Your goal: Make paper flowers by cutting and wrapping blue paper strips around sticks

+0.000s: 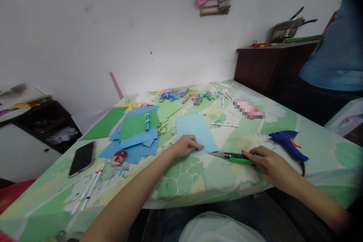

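Observation:
A light blue sheet of paper [195, 128] lies on the table in front of me. My left hand [187, 146] rests on its near edge, the index finger stretched out and pressing down, with the other fingers partly curled. A small dark spot shows by the fingertips; I cannot tell what it is. My right hand [262, 159] is closed around a green and black utility knife [238, 157]. Its blade is out and points left, the tip at the sheet's near right corner. Whether the blade touches the paper is unclear.
Left of the sheet are scissors [162, 129], stacked blue and green papers [136, 126] and a phone [82, 159]. A blue glue gun [287, 145] lies to the right, and a white stick [224, 124] beyond the sheet. Someone in blue [337, 53] is at the right.

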A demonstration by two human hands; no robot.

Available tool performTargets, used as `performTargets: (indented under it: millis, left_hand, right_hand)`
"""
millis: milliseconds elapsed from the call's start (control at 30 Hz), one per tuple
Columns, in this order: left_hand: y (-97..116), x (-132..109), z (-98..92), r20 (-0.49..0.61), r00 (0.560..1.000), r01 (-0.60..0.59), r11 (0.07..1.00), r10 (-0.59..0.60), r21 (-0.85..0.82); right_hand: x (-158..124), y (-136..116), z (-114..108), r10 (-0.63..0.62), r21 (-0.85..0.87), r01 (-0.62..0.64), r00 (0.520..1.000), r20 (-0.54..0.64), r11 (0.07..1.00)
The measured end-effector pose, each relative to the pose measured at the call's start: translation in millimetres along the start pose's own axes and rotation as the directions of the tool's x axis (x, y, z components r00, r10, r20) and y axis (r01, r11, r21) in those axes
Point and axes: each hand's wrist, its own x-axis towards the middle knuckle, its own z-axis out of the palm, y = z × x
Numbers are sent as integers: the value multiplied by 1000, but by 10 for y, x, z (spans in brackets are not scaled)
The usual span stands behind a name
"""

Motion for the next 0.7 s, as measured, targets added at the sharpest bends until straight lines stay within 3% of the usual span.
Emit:
performTargets:
  millis: [233, 700]
  left_hand:
    - [32, 25, -19, -9, 997, 78, 997, -78, 1]
    - [-15, 13, 1, -43, 991, 127, 989, -130, -78]
  right_hand:
    - [36, -46, -1, -8, -19, 8, 1000, 26, 1000]
    - [72, -62, 19, -54, 17, 54, 998, 12, 998]
